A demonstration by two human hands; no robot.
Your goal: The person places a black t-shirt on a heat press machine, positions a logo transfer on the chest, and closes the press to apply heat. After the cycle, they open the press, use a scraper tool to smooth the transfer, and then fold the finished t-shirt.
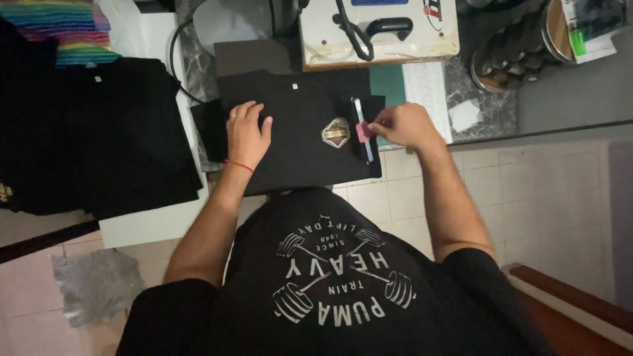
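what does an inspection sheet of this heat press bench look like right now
surface: flat press platen, mostly covered.
job's things: black cotton t-shirt spread flat; shield-shaped gold and dark transfer emblem on it; small pink square piece beside a slim white ruler.
clutter: stack of black shirts, rainbow striped cloth, crumpled clear plastic on the floor.
grippers: left hand flat on the shirt; right hand pinching the pink piece.
cables: black cable curving beside the platen.
surroundings: cream heat press head, tiled floor.
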